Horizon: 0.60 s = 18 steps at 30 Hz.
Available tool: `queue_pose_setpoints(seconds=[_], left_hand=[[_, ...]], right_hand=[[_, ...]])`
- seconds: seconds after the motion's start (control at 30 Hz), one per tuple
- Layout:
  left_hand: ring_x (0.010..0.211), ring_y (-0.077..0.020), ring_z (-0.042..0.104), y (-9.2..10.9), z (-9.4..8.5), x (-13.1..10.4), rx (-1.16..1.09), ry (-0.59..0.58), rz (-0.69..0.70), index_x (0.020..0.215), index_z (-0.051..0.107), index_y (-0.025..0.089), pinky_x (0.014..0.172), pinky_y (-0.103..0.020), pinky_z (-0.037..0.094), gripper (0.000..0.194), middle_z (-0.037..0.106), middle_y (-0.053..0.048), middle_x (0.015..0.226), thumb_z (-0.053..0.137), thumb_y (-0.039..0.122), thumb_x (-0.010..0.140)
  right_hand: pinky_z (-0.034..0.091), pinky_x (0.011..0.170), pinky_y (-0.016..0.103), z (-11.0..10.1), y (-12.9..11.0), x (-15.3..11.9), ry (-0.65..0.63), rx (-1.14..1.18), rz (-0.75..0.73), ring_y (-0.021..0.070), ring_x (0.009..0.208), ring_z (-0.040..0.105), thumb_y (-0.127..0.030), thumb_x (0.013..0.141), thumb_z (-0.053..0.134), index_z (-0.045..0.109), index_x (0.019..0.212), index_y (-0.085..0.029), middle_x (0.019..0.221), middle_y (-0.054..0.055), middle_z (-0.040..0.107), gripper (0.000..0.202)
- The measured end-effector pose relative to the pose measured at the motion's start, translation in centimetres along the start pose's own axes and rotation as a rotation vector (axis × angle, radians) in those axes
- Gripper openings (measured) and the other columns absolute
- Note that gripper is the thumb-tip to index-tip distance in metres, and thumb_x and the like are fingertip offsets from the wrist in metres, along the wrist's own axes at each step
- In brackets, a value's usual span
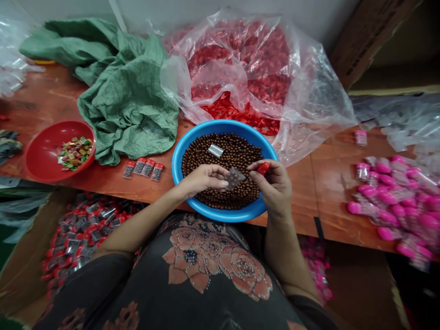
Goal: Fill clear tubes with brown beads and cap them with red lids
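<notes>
My left hand (207,178) holds a small clear plastic container (235,178) with brown beads in it, tilted over the blue basin (178,158). Between the thumb and fingers of my right hand (275,183) is a red cap (263,168), apart from the container. Brown beads (237,149) fill much of the basin. Another clear container (216,150) lies on top of them. Left of the basin, several filled containers with red caps (147,167) rest in a row on the table.
A red bowl (37,153) with wrapped sweets and a green sack (127,96) are at left. Behind the basin spreads a plastic bag (316,91) of red caps. Pink-capped containers (395,197) are heaped at right. A box of red-capped containers (82,229) stands below the table (330,178).
</notes>
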<state>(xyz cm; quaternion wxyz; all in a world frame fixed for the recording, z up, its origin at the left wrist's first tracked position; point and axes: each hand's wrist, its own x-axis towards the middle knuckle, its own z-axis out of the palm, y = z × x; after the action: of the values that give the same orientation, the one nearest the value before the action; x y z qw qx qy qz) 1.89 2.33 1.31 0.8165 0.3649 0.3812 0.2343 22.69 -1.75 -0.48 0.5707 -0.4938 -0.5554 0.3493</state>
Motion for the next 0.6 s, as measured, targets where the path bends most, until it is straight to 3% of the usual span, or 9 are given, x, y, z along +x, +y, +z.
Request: queue_pose_setpoints(seconds=[0.1, 0.27, 0.37, 0.5, 0.6], left_hand=[[0.08, -0.0141, 0.066, -0.1, 0.1, -0.3, -0.017, -0.01, 0.012, 0.103, 0.066, 0.013, 0.079, -0.034, 0.054, 0.036, 0.07, -0.005, 0.089, 0.076, 0.009, 0.068], [0.084, -0.0132, 0.065, -0.4, 0.5, -0.8, -0.022, -0.043, 0.038, 0.106, 0.069, 0.014, 0.083, -0.033, 0.053, 0.038, 0.071, -0.005, 0.097, 0.078, 0.013, 0.069], [0.084, -0.0125, 0.064, -0.7, 0.6, -0.9, 0.018, -0.046, 0.059, 0.105, 0.069, 0.014, 0.083, -0.032, 0.053, 0.036, 0.07, -0.006, 0.1, 0.078, 0.016, 0.07], [0.081, -0.0112, 0.063, -1.1, 0.6, -0.9, 0.099, -0.036, 0.087, 0.104, 0.069, 0.013, 0.082, -0.031, 0.052, 0.033, 0.069, -0.006, 0.098, 0.076, 0.019, 0.073], [0.081, -0.0112, 0.062, -1.3, 0.5, -0.8, 0.17, -0.017, 0.115, 0.103, 0.068, 0.013, 0.082, -0.031, 0.051, 0.031, 0.069, -0.005, 0.097, 0.075, 0.02, 0.074]], right_hand=[[0.052, 0.095, 0.039, -0.4, -0.2, 0.1, 0.05, -0.144, 0.041, 0.0175, 0.103, 0.064, -0.031, 0.088, 0.066, 0.068, 0.11, -0.029, 0.11, 0.002, 0.067, 0.023], [0.048, 0.104, 0.043, -0.3, -0.6, 0.1, -0.071, -0.064, 0.155, 0.0192, 0.109, 0.064, -0.036, 0.09, 0.063, 0.07, 0.115, -0.032, 0.109, 0.001, 0.07, 0.027], [0.052, 0.098, 0.044, 0.1, -0.4, 0.2, -0.078, 0.129, 0.254, 0.0196, 0.102, 0.068, -0.041, 0.09, 0.062, 0.07, 0.111, -0.029, 0.101, 0.002, 0.074, 0.026], [0.058, 0.078, 0.033, 0.4, -0.2, 0.4, -0.032, 0.283, 0.342, 0.016, 0.087, 0.07, -0.04, 0.086, 0.066, 0.065, 0.103, -0.026, 0.102, 0.002, 0.074, 0.022], [0.058, 0.069, 0.027, 0.6, -0.4, 0.3, 0.01, 0.312, 0.369, 0.0128, 0.079, 0.069, -0.034, 0.082, 0.071, 0.058, 0.113, -0.029, 0.101, -0.001, 0.071, 0.034]])
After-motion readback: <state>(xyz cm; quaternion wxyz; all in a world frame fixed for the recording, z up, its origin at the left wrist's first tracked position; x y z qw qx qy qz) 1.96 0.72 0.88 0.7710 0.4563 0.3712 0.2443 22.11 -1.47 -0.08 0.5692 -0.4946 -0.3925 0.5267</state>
